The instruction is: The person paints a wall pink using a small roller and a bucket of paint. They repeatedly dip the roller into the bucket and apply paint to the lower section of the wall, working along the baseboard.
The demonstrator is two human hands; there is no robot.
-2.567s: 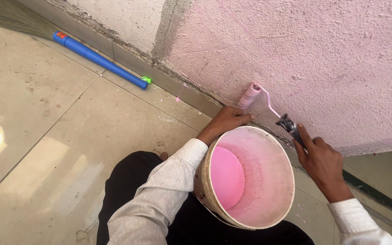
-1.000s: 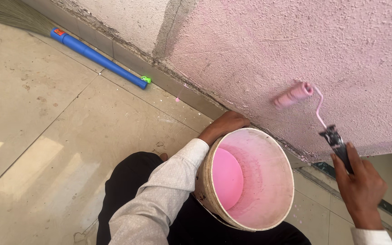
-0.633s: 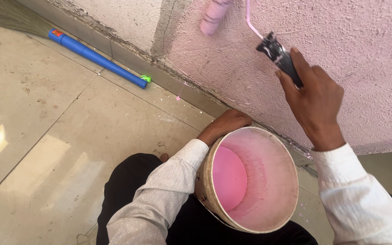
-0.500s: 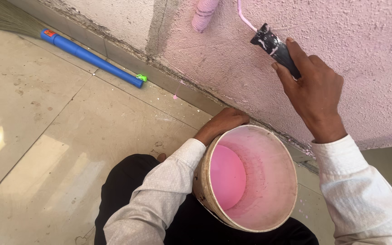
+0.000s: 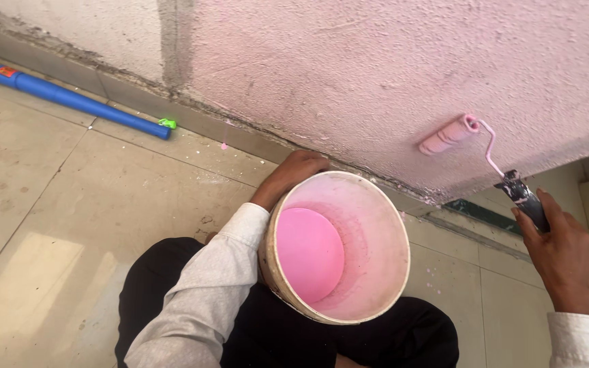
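Head view: your right hand (image 5: 562, 255) grips the dark handle of the paint roller (image 5: 450, 134), fingers wrapped tight; the roller has come down from high on the wall (image 5: 376, 75) to lower right, pressed on the rough pink surface, so that pass looks finished & the strip near the base gets coverage. Your left hand (image 5: 293, 176) hugs the bucket (image 5: 376, 225) at its far rim, steady against your body w/ pink paint pooled inside. Blue pipe (image 5: 80, 102) lies far left on the tile floor (image 5: 69, 204).

A bucket (image 5: 339, 249) is held near the middle, paint (image 5: 308, 253) lying in it. A roller (image 5: 450, 134) is pressed on the wall (image 5: 376, 61) far right. A pole (image 5: 80, 102) is laid far left on the floor (image 5: 56, 204).
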